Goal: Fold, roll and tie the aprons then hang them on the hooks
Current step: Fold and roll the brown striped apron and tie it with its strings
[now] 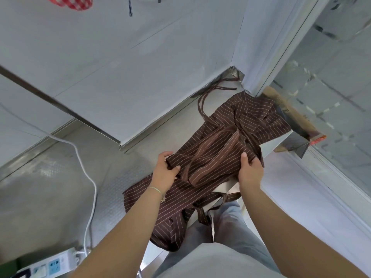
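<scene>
A brown apron with thin white stripes (216,141) lies crumpled along a steel counter (60,197), one end hanging over the near edge. Its long ties (202,99) trail toward the wall corner. My left hand (165,173) grips a folded edge of the apron on its left side, fingers curled into the cloth. My right hand (251,169) pinches the opposite edge, thumb on top. A red checked cloth (72,2) hangs on the wall at the top left, with a dark patterned cord (130,7) dangling beside it.
A white cable (88,177) runs across the counter to a white power strip (50,263) at the lower left. A cardboard box (291,119) with a red edge sticks out by the glass partition (331,87) on the right. White wall panels stand behind the counter.
</scene>
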The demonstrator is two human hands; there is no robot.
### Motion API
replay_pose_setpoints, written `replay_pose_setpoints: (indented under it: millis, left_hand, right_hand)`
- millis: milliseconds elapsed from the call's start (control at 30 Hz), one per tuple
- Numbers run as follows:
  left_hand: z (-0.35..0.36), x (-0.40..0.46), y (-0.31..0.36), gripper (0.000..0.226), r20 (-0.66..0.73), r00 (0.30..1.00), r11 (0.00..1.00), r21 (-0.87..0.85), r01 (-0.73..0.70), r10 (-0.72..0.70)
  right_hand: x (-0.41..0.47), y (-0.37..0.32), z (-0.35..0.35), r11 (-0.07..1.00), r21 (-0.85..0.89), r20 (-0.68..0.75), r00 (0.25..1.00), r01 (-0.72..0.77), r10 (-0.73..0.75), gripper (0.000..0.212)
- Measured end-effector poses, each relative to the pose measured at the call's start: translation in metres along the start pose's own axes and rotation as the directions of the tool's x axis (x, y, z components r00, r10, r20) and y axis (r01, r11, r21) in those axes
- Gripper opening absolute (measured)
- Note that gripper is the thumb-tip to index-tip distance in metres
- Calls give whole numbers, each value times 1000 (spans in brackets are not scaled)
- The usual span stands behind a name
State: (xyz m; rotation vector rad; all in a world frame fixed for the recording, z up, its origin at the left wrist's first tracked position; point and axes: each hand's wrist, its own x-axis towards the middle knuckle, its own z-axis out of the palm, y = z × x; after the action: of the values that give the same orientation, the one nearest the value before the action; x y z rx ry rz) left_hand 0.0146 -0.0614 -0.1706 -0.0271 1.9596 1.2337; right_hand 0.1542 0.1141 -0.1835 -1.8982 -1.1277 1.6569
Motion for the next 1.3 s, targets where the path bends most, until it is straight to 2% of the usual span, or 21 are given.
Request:
replay_pose_setpoints:
  millis: [133,200,267,333,400,433,500,533,567,600,633,667,733,800,867,900,967,1033,1167,1267,1300]
  left_hand:
    - [14,-2,-6,62,5,987,983,-89,160,-160]
    - [19,-2,-11,81,32,968,958,-144,249,-247]
    - [22,-5,-11,92,99,962,952,-150,266,-253]
    - [20,-7,-9,97,138,967,975,-23,220,-215]
    - [10,-11,-7,101,82,986,962,243,124,-147]
    - [8,-13,-8,100,31,997,899,434,53,-74]
    - [7,-19,-13,88,-45,975,616,781,-101,218]
    - [10,-22,-14,75,-19,922,468,866,-178,388]
    - [15,-21,-15,60,34,876,393,885,-249,481]
    - [19,-21,-14,49,88,874,389,871,-301,478]
    - [24,-18,-14,48,130,910,439,843,-311,394]
    - [27,-15,-14,55,153,956,519,812,-266,251]
    - [33,-7,-15,76,152,987,671,726,-146,51]
    - [39,-4,-15,93,154,987,674,724,-147,49]
    - [43,-7,-18,90,172,980,624,756,-199,104]
    - [43,-9,-20,82,172,975,615,756,-224,145]
    - [38,-14,-24,71,140,958,669,691,-275,251]
    - [26,-19,-30,71,111,937,691,648,-321,332]
    - [2,-29,-42,78,208,914,484,795,-366,349]
    - [-7,-33,-45,73,289,904,321,864,-388,315]
    - [-8,-33,-46,74,324,894,270,871,-410,310]
  right_hand:
    - [15,-2,-11,988,81,104,986,-135,126,36]
    - [20,0,-13,998,-32,104,993,-61,64,36]
    - [21,3,-14,962,-253,50,995,101,-91,31]
    - [20,4,-16,900,-406,14,986,159,-168,26]
    - [18,4,-20,828,-530,-8,975,186,-224,35]
    - [18,6,-22,729,-630,18,943,269,-332,37]
    - [19,15,-19,330,-798,230,760,505,-607,29]
    - [17,19,-15,112,-817,366,659,566,-657,26]
    - [14,22,-10,-25,-807,463,608,589,-645,29]
    - [13,26,-5,-91,-792,527,602,603,-600,35]
    - [10,29,-1,-104,-776,567,615,622,-549,41]
    - [7,32,3,-77,-742,611,623,666,-489,45]
    - [-1,37,8,-25,-626,712,558,780,-425,46]
    - [-10,41,11,-49,-454,845,412,890,-342,52]
    - [-17,47,12,-4,-331,923,323,944,-210,65]
    - [-19,50,11,88,-317,923,329,944,-200,67]
    - [-16,56,8,296,-303,859,394,906,-328,60]
    - [-12,56,5,349,-342,782,470,872,-410,48]
    - [-5,59,5,348,-392,696,521,852,-494,31]
    - [-18,52,12,504,-398,531,640,767,-555,29]
    - [-24,49,13,486,-405,472,632,775,-615,31]
